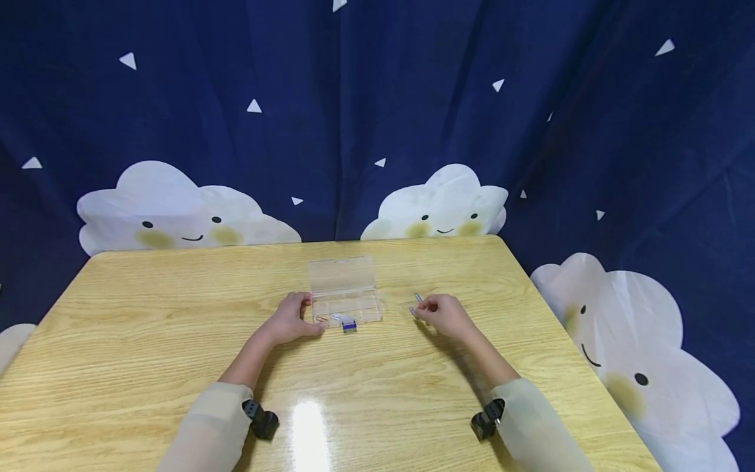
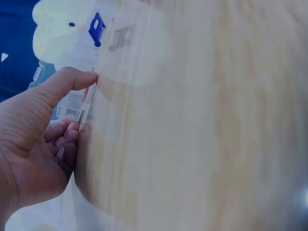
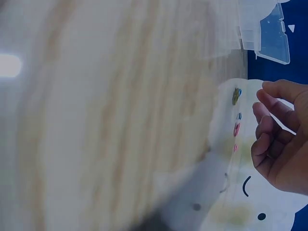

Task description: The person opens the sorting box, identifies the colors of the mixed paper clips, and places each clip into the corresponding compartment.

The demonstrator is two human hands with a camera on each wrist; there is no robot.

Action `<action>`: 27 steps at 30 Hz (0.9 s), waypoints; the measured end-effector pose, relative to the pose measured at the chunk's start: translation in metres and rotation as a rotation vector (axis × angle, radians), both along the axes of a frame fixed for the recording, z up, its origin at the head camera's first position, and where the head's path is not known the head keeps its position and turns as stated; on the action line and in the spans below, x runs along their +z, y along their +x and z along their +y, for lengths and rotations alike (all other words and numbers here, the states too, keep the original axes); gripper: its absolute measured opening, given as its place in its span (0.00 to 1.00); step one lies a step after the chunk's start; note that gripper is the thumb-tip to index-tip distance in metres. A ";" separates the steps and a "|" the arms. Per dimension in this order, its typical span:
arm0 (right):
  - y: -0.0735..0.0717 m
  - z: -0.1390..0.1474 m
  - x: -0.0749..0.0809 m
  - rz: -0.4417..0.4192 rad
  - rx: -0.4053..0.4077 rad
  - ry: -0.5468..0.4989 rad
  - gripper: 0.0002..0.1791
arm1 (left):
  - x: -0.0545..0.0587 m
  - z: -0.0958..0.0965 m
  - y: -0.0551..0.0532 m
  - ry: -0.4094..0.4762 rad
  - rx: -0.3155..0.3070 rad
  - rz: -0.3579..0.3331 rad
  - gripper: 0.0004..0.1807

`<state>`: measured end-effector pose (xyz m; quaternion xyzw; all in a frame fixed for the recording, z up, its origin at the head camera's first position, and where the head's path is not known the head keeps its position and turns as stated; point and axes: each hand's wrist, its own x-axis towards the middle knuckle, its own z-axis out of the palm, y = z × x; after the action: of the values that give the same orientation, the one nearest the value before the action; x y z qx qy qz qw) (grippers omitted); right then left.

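A clear plastic compartment box lies on the table with its lid raised at the back. A blue latch shows at its front. Inside the front row are a red paper clip and pale paper clips. My left hand grips the box's left end, thumb at the front and fingers behind. To the right of the box, my right hand hovers by small blue paper clips, thumb and forefinger close together. Nothing shows between those fingertips in the right wrist view.
Both hands work over a light wooden table. Behind it hangs a dark blue curtain with white clouds and triangles. Small coloured pieces lie on the table below my right hand. A camera is strapped to each wrist.
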<state>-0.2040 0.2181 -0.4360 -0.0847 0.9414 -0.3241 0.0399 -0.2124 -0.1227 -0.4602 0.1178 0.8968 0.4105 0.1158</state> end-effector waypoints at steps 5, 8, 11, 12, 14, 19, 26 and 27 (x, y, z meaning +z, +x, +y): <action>0.002 0.006 -0.005 -0.002 -0.010 0.013 0.07 | 0.001 0.000 -0.001 0.008 -0.005 0.003 0.42; 0.004 0.008 -0.007 -0.016 -0.010 0.014 0.07 | 0.001 -0.001 -0.002 0.008 -0.005 0.004 0.42; 0.006 0.010 -0.009 -0.016 -0.001 0.019 0.05 | 0.000 -0.001 -0.003 0.008 -0.004 0.008 0.42; 0.006 0.011 -0.010 -0.018 0.003 0.021 0.05 | 0.000 -0.001 -0.003 0.010 -0.001 0.010 0.41; 0.007 0.013 -0.010 -0.009 0.013 0.036 0.04 | 0.000 -0.001 -0.003 0.012 -0.002 0.018 0.40; 0.010 0.014 -0.010 -0.008 0.018 0.078 0.04 | -0.001 0.001 -0.001 0.006 0.004 0.020 0.41; 0.013 0.013 -0.009 0.026 0.036 0.197 0.06 | -0.003 0.000 0.001 0.022 0.001 0.016 0.43; 0.013 0.012 -0.008 0.033 0.041 0.217 0.07 | -0.002 0.000 0.002 0.029 0.002 0.025 0.43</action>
<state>-0.1914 0.2299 -0.4440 -0.1042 0.9696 -0.2179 0.0401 -0.2106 -0.1227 -0.4627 0.1235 0.8922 0.4222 0.1023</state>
